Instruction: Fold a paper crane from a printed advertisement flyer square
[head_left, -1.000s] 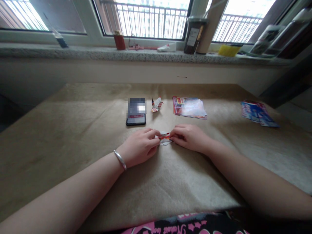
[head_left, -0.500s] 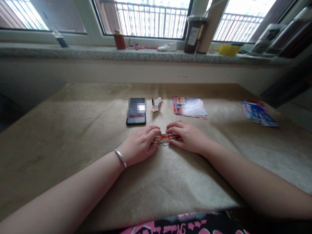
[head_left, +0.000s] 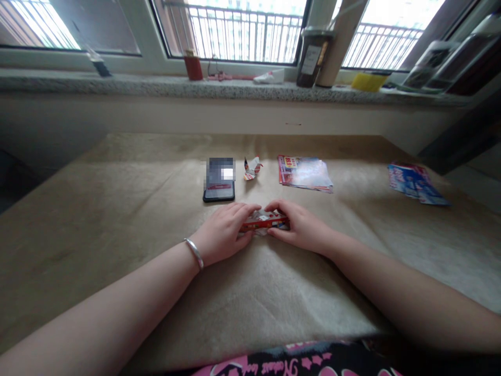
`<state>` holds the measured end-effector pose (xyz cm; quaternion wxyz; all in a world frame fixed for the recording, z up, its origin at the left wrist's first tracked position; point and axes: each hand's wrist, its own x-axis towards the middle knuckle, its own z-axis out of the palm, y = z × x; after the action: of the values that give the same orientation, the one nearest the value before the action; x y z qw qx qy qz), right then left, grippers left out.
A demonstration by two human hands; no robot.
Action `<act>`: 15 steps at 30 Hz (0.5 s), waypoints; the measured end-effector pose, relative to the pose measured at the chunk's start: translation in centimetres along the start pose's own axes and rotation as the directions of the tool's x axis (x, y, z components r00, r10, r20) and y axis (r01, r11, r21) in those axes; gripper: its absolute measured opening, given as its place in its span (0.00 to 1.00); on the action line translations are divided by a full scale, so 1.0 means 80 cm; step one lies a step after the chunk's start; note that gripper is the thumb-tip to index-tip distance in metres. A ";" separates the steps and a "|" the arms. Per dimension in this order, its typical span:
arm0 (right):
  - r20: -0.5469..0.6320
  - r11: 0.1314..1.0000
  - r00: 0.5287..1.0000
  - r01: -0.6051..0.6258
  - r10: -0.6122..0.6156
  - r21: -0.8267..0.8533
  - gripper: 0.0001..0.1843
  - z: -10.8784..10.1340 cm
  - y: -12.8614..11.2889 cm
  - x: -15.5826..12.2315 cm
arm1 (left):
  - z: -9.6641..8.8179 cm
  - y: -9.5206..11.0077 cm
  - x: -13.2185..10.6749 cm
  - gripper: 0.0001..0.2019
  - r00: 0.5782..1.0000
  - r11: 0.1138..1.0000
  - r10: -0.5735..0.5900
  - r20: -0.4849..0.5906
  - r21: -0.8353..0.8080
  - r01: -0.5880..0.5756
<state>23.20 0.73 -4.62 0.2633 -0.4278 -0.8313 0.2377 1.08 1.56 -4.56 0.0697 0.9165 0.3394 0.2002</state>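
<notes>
A small piece of folded paper (head_left: 263,223), red with white and printed patches, lies low over the table between my hands. My left hand (head_left: 224,230) grips its left end, thumb at the near side and fingers curled over the far side. At the opposite end my right hand (head_left: 299,224) pinches it in the same way. Both ends of the paper are hidden under the fingers. Just beyond the hands stands a small folded paper bird (head_left: 251,168), white with red and dark stripes.
A phone (head_left: 219,180), its screen blurred out, lies beyond my left hand. A stack of printed leaflets (head_left: 305,173) is behind my right hand, with more blue leaflets (head_left: 417,183) farther right. Jars and other items line the stone windowsill (head_left: 235,90) behind the table (head_left: 117,219).
My fingers have shifted on the folded paper, the right fingers curling more. The paper now shows a raised red strip where a white point faced me before.
</notes>
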 end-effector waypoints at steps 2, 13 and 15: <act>0.001 0.996 0.999 -0.037 0.037 0.076 0.18 0.002 -0.002 0.000 | 0.000 0.000 0.000 0.21 1.000 1.000 0.005 -0.013 -0.012 -0.005; -0.006 0.964 0.987 -0.156 0.161 0.217 0.08 0.005 0.001 0.005 | 0.001 0.003 0.001 0.22 0.997 0.999 0.049 -0.055 -0.011 -0.050; -0.005 0.973 0.988 -0.148 0.152 0.177 0.04 0.005 0.002 0.005 | 0.003 0.002 0.001 0.22 0.997 0.999 0.048 -0.052 -0.003 -0.048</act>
<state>22.82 1.09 -4.91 0.2894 -0.4666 -0.7698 0.3256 1.30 1.47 -4.71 0.0578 0.9186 0.3187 0.2263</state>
